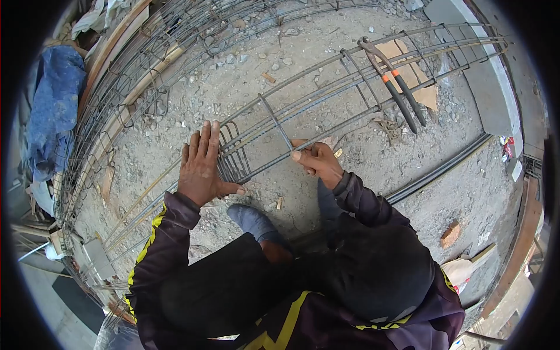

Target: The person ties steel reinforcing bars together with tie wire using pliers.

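A long rebar cage [326, 98] lies across the ground in front of me, with several bars running through square stirrups. My left hand [201, 166] is flat with its fingers stretched out, against a bunch of close-set stirrups [235, 157]. At the near bottom bar, my right hand [319, 161] pinches the corner of a single stirrup [275, 121] between thumb and curled fingers. Its exact contact with the bar beneath is partly hidden. Farther right, steel pincers [402, 100] with black and orange handles rest across the cage.
Another rebar bundle [157, 55] curves along the upper left beside a blue cloth [56, 108]. Cardboard [411, 73] lies under the cage's right part. Dark pipes [440, 169] and a brick piece [450, 234] are on the gravelly ground at right. My foot [251, 220] stands close to the cage.
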`<state>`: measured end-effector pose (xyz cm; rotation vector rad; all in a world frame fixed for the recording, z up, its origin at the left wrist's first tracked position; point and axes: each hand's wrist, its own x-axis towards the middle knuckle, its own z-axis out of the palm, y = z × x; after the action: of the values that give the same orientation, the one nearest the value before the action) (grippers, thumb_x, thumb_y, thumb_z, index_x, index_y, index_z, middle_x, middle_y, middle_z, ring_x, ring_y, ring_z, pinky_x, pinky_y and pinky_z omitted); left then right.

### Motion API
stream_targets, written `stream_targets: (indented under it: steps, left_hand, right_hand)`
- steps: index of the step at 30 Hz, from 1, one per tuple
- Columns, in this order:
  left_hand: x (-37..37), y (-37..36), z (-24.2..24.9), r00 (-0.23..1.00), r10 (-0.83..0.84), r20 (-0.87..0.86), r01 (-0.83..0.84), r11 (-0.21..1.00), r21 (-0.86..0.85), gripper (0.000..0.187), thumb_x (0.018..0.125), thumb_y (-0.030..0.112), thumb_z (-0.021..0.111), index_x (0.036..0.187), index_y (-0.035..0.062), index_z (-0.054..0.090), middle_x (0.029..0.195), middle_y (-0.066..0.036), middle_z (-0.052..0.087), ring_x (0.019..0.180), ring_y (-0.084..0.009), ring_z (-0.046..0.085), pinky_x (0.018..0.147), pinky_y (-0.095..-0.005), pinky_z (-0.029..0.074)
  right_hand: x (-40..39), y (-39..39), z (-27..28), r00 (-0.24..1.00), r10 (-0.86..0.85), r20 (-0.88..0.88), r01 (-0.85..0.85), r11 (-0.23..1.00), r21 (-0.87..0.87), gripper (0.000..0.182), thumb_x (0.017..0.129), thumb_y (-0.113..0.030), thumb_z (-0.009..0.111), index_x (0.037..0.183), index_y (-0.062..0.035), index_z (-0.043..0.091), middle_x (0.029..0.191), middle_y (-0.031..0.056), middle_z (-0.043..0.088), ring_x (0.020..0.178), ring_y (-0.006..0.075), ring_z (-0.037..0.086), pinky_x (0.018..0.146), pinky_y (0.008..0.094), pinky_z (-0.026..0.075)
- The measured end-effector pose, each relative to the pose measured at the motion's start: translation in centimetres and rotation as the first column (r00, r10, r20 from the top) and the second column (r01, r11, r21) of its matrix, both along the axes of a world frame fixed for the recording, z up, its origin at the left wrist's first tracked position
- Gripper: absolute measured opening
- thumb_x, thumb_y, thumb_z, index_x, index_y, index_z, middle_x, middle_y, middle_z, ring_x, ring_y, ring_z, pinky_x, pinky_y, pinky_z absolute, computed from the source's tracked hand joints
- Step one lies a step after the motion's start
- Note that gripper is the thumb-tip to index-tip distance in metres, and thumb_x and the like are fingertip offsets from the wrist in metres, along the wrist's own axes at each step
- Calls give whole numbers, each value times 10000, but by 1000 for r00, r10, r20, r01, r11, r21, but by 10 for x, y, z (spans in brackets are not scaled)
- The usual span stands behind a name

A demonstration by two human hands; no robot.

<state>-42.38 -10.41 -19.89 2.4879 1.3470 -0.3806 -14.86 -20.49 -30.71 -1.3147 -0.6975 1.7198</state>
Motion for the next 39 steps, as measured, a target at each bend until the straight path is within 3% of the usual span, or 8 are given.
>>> stream_targets:
  steps: [7,9,13,16,26,32,36,39]
  left_hand:
    - [11,13,5,992,-124,-26,126,988,91,1572,370,914,682,1587,101,111,1635,-198,120,1499,-455,85,1144,-706,94]
    - [20,8,-13,993,-71,99,66,996,56,1454,491,900,666,1580,91,146,1615,-218,180,1486,-446,161,1164,-647,159]
    - [9,24,-27,917,98,388,-126,991,47,900,845,715,564,1437,49,435,1347,-220,526,1235,-384,496,1049,-495,390]
    - [-1,30,-32,908,86,409,-139,985,102,624,943,589,539,1242,46,608,1143,-159,633,1067,-335,587,942,-450,466]
    - [-139,7,-28,901,230,368,-281,956,90,419,895,440,665,1087,68,680,1024,-99,673,988,-311,603,886,-406,482]
    - [-193,-5,-24,903,322,285,-369,921,128,565,891,503,659,1264,79,625,1156,-114,658,1069,-294,608,977,-454,436]
    - [-108,23,0,875,59,481,-180,961,210,664,877,538,664,1322,59,548,1283,-156,592,1161,-359,564,1016,-456,422]
    - [-30,56,-16,900,-20,436,-69,980,187,811,824,744,572,1301,88,589,1189,-142,663,1092,-361,622,960,-471,477]
  right_hand:
    - [-7,-53,-35,976,-131,177,100,979,176,377,987,-207,611,1294,10,584,632,-10,516,584,62,442,590,253,381]
    - [-10,-68,-17,875,220,431,-385,857,342,356,970,-97,574,1319,-26,581,831,99,609,717,144,568,693,306,477]
    - [-69,-46,-5,798,199,568,-562,585,585,577,885,25,569,1448,-27,458,1476,283,335,1296,433,489,1036,405,459]
    - [-107,-20,6,797,192,572,-567,562,602,631,904,18,556,1500,-3,351,1518,329,292,1373,493,392,1098,453,395]
    - [-225,-8,3,702,571,425,-685,378,623,645,1003,-169,483,1547,11,186,1484,368,328,1382,511,343,1167,484,282]
    - [-213,-16,25,621,671,406,-747,348,567,546,1022,-169,469,1533,-73,304,1448,318,429,1286,455,501,1058,459,429]
    - [-135,-35,25,586,809,-50,-760,570,312,357,1034,-199,477,1312,-11,599,824,144,717,611,119,631,616,274,526]
    - [-61,-37,12,694,718,53,-710,672,211,479,1020,-393,516,1125,52,658,660,92,637,548,126,595,522,278,486]
